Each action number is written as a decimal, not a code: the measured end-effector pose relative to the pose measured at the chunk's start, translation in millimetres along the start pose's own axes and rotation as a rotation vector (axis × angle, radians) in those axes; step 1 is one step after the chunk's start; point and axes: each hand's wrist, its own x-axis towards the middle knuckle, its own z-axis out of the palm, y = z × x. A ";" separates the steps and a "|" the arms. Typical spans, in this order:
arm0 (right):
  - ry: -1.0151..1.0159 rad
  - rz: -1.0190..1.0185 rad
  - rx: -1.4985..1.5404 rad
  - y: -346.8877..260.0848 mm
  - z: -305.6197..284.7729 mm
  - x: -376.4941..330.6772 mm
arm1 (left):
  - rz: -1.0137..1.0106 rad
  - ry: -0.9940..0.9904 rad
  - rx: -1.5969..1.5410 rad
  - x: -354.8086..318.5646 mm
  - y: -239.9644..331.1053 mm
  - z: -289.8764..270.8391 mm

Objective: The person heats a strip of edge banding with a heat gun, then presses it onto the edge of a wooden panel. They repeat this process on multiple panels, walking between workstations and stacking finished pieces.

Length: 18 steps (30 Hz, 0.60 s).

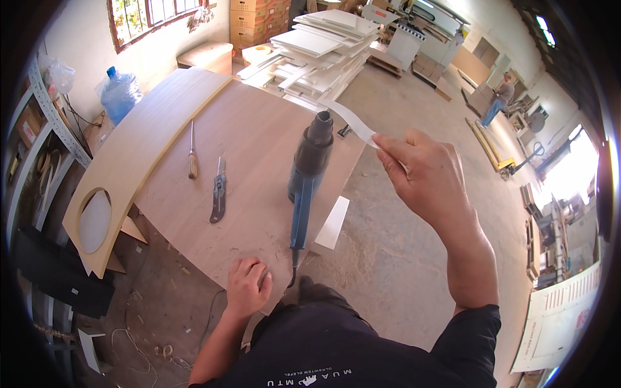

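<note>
Raised over the far right edge of the wooden table (246,129), my right hand (420,168) pinches a thin white strip (352,121) between thumb and fingers. The strip's free end curves left, just above the dark nozzle of a blue heat gun (304,181). That gun lies along the table's right side, nozzle away from me, its cord running toward me. At the near table edge my left hand (249,284) is closed with curled fingers; a small greyish thing seems to show in it. Left of the gun lie a utility knife (218,194) and a screwdriver (192,155).
A curved wooden panel (155,136) with an oval hole runs along the table's left side. White boards (323,45) are stacked beyond. A blue water jug (119,96) stands far left, near metal shelving (58,129). A person (501,97) stands by a yellow pallet jack (488,145).
</note>
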 end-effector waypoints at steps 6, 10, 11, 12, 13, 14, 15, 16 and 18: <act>-0.008 -0.001 -0.022 1.2 3.2 -0.6 | 0.005 -0.007 -0.007 1.8 -2.8 0.4; -0.015 -0.013 -0.030 1.4 4.3 -1.6 | 0.006 -0.008 -0.008 1.4 -3.3 0.7; -0.024 -0.016 -0.039 1.6 4.5 -1.4 | 0.004 -0.011 -0.008 1.2 -3.2 0.7; -0.019 -0.026 -0.037 1.5 4.5 -1.4 | 0.002 -0.013 -0.007 1.2 -3.2 0.7; -0.018 -0.036 -0.037 1.4 4.6 -1.2 | -0.006 -0.015 -0.014 1.1 -3.1 0.6; -0.023 -0.044 -0.040 1.3 4.4 -1.0 | 0.000 -0.013 -0.008 1.1 -2.9 0.6; -0.019 -0.046 -0.040 1.0 4.1 -0.9 | -0.001 -0.012 -0.010 1.2 -2.9 0.6; -0.022 -0.047 -0.044 0.8 3.8 -0.8 | -0.007 -0.012 -0.017 1.2 -2.7 0.5; -0.020 -0.050 -0.052 0.4 3.0 -0.8 | -0.003 -0.012 -0.008 1.4 -2.4 0.5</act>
